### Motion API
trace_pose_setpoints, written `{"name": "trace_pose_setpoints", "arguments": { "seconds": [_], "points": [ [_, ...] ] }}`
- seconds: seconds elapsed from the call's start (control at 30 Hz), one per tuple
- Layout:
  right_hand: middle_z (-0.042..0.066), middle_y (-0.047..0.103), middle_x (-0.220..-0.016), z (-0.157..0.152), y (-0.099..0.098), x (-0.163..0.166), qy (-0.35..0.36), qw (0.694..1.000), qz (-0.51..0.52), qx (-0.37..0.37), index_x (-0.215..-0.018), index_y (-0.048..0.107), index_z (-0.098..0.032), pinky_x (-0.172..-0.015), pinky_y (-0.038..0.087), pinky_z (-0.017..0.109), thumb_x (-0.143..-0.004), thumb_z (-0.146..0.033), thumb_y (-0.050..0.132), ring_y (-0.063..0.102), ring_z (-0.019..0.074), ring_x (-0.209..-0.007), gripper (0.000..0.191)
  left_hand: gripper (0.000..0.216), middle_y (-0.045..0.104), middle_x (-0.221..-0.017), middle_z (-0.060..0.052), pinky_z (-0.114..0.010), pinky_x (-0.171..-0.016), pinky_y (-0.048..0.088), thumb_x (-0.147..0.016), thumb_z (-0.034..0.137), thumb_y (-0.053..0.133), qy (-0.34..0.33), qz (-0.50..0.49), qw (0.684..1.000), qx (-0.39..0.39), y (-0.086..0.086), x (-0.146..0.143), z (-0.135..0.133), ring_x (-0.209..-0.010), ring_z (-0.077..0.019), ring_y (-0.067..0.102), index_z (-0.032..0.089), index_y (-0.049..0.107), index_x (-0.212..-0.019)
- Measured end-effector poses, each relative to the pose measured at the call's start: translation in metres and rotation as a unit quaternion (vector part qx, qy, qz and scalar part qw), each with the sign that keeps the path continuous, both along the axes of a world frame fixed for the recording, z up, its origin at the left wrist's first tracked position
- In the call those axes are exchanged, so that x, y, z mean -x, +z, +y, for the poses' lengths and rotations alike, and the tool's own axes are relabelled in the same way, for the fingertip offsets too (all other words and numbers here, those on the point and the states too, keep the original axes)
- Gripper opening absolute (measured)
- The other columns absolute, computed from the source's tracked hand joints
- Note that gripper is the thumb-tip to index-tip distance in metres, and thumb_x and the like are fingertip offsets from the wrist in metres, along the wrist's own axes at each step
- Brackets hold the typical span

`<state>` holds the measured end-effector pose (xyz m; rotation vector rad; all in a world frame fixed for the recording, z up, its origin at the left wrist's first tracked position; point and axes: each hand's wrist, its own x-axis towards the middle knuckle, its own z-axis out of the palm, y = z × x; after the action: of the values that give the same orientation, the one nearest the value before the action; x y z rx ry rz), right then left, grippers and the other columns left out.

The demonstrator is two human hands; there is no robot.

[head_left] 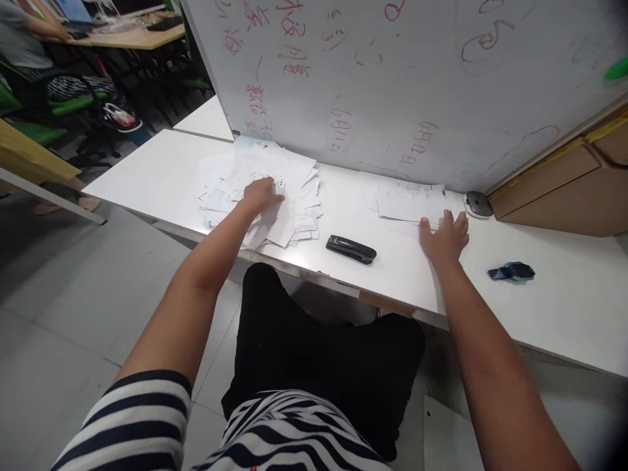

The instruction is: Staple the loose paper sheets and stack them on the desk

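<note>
A loose heap of white paper slips [289, 196] lies on the white table [161, 176] in front of a whiteboard. My left hand [262, 195] rests on top of the heap, fingers curled around a slip. My right hand [445, 237] lies flat with fingers spread on the table, its fingertips touching the near edge of a separate small stack of printed sheets [409, 199]. A black stapler [351, 249] lies on the table between my two hands, touched by neither.
A whiteboard [417, 85] with red writing stands upright along the table's back edge. A dark round device [479, 204] sits at its foot, a blue-black object [513, 271] farther right. Wooden drawers [564, 190] stand at right. Another person sits at a desk [132, 36] far left.
</note>
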<state>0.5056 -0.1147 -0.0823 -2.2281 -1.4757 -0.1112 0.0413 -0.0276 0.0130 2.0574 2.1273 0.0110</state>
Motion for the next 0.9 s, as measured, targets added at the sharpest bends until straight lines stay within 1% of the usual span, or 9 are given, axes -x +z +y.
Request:
{"name": "trace_pose_setpoints", "arguments": {
  "seconds": [0.27,0.33,0.43,0.53,0.63,0.7,0.8,0.87,0.9],
  "points": [
    [0.025,0.024,-0.153,0.000,0.001,0.000,-0.001,1.000,0.008,-0.002,-0.141,0.038,-0.013,-0.106,0.023,0.063,-0.088,-0.054,0.043,0.022,0.0377,-0.140,0.067,0.045,0.066,-0.108,-0.014,-0.041,-0.080,0.046,-0.085,0.037,0.048,-0.016,0.021,0.999,-0.048,0.000,-0.005,-0.027,-0.100,-0.0319,0.060,0.020,0.053,-0.127],
    [0.025,0.024,-0.153,-0.001,0.001,0.000,0.005,1.000,0.014,-0.007,-0.141,0.038,-0.013,-0.106,0.023,0.063,-0.088,-0.054,0.045,0.022,0.0383,-0.140,0.067,0.052,0.067,-0.103,-0.014,-0.042,-0.080,0.046,-0.087,0.036,0.047,-0.002,0.009,0.997,-0.082,0.005,-0.003,-0.033,-0.097,-0.0319,0.061,0.020,0.045,-0.136],
    [0.025,0.028,-0.151,-0.002,0.001,0.000,0.005,0.999,0.014,-0.031,-0.139,0.040,-0.013,-0.105,0.024,0.064,-0.088,-0.052,0.046,0.025,0.0386,-0.139,0.065,0.070,0.069,-0.098,-0.013,-0.041,-0.079,0.047,-0.086,0.038,0.052,0.045,-0.094,0.981,-0.162,0.017,0.008,-0.038,-0.091,-0.0293,0.063,0.019,0.026,-0.148],
    [0.024,0.031,-0.150,-0.005,0.005,0.001,0.014,0.997,0.000,-0.072,-0.137,0.043,-0.013,-0.105,0.021,0.066,-0.088,-0.048,0.045,0.026,0.0380,-0.139,0.060,0.070,0.070,-0.098,-0.010,-0.036,-0.075,0.050,-0.086,0.041,0.056,0.070,-0.251,0.930,-0.259,0.033,0.022,-0.049,-0.082,-0.0233,0.064,0.021,0.026,-0.146],
    [0.022,0.034,-0.148,-0.020,0.024,0.022,0.090,0.988,-0.030,-0.124,-0.135,0.044,-0.014,-0.108,0.014,0.066,-0.089,-0.045,0.044,0.022,0.0368,-0.141,0.055,0.066,0.070,-0.098,-0.008,-0.032,-0.070,0.052,-0.088,0.048,0.055,0.063,-0.407,0.852,-0.323,0.047,0.019,-0.081,-0.077,-0.0184,0.065,0.024,0.028,-0.143],
    [0.020,0.033,-0.148,-0.046,0.047,0.057,0.203,0.969,-0.038,-0.136,-0.139,0.039,-0.016,-0.109,0.016,0.063,-0.089,-0.046,0.047,0.022,0.0351,-0.141,0.059,0.069,0.069,-0.101,-0.007,-0.031,-0.071,0.053,-0.088,0.052,0.054,0.059,-0.498,0.802,-0.325,0.052,-0.001,-0.115,-0.080,-0.0178,0.067,0.026,0.024,-0.144],
    [0.015,0.015,-0.158,-0.104,0.082,0.129,0.392,0.913,-0.028,-0.107,-0.151,0.012,-0.024,-0.110,0.021,0.060,-0.085,-0.054,0.054,0.015,0.0340,-0.145,0.084,0.068,0.068,-0.107,-0.007,-0.031,-0.076,0.055,-0.087,0.057,0.054,0.068,-0.615,0.732,-0.284,0.045,-0.050,-0.175,-0.093,-0.0205,0.067,0.029,0.026,-0.143],
    [0.015,0.002,-0.160,-0.141,0.098,0.175,0.438,0.894,-0.032,-0.088,-0.152,-0.007,-0.026,-0.110,0.016,0.064,-0.083,-0.055,0.057,0.006,0.0362,-0.146,0.099,0.068,0.068,-0.110,-0.007,-0.033,-0.079,0.055,-0.087,0.059,0.054,0.080,-0.679,0.692,-0.231,0.035,-0.085,-0.210,-0.099,-0.0224,0.066,0.032,0.026,-0.142],
    [0.015,-0.002,-0.160,-0.156,0.102,0.192,0.438,0.895,-0.031,-0.078,-0.151,-0.013,-0.026,-0.110,0.013,0.065,-0.083,-0.052,0.058,0.003,0.0364,-0.146,0.102,0.066,0.067,-0.111,-0.007,-0.034,-0.079,0.055,-0.087,0.059,0.053,0.084,-0.705,0.675,-0.201,0.029,-0.099,-0.223,-0.101,-0.0226,0.066,0.032,0.027,-0.141]
  ]
}}
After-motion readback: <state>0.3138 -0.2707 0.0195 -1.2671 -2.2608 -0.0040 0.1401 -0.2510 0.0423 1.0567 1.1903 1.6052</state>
